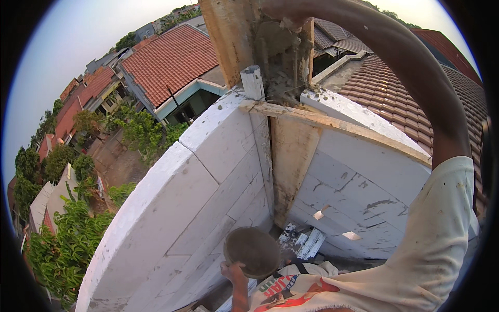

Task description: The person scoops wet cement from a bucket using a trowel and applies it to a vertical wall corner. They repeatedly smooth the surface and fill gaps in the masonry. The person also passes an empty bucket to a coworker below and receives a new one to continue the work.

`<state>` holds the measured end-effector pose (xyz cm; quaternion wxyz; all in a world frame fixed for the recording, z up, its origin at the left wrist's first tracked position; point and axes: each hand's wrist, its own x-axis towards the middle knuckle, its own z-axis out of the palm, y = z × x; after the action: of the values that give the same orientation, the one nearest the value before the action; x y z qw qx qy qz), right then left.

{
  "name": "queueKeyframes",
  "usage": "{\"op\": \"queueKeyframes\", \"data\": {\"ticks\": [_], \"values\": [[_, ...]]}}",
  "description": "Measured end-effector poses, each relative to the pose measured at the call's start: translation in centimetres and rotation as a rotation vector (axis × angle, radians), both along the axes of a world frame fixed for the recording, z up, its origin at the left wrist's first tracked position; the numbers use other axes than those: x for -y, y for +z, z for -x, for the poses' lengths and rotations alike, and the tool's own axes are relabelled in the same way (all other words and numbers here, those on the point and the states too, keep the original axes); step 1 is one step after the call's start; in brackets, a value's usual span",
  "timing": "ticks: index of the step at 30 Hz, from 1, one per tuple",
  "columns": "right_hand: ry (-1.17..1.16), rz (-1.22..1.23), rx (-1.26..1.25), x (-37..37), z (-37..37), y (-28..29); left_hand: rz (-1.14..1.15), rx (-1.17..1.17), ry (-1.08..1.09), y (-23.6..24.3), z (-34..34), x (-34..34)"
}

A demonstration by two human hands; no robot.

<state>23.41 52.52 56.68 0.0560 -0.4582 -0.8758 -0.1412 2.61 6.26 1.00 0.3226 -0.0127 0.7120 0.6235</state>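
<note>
My left hand (233,271) is closed on the rim of a round, dark mortar bucket (260,276), low beside the white block wall. Grey matter fills the part of the bucket that shows. My right arm reaches up and over to the column formwork (223,44), made of wooden boards. There my right hand (292,14) has its fingers curled at the opening, partly cut off by the upper edge. Whatever it grips cannot be made out. Just below it, a rounded grey patch of wet-looking mortar (278,41) sits between the boards, above rough mortar lower down.
Two white block walls (208,182) meet at the column. A wooden batten (338,122) crosses the corner, and a narrow upright post (253,83) stands beside it. White scraps (311,243) lie at the corner's foot. Beyond the walls are tiled roofs (171,60) and trees (73,234), far below.
</note>
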Motion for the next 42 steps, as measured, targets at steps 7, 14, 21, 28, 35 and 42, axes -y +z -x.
{"op": "queueKeyframes", "data": {"ticks": [7,14,21,28,35,42], "values": [[0.044,-0.012,-0.005,-1.8,1.5,-0.1,0.019,0.086,0.044,-0.8,-1.4,-0.6],[0.152,-0.021,-0.058,-1.6,1.4,0.2,0.077,-0.198,-0.104,-5.7,-1.0,1.8],[0.25,-0.187,-0.168,4.7,-5.3,0.4,0.137,-0.053,0.069,-1.3,-3.6,-0.2],[-0.164,-0.314,-0.18,8.1,-25.1,0.4,0.039,0.054,0.214,-3.1,-4.3,0.4],[-0.564,-0.256,-0.207,6.6,-42.9,-1.0,0.093,0.024,0.192,-2.2,-5.8,-0.1],[-0.632,-0.184,-0.248,4.2,-44.1,-2.5,0.089,0.035,0.23,-2.2,-6.5,0.2]]}}
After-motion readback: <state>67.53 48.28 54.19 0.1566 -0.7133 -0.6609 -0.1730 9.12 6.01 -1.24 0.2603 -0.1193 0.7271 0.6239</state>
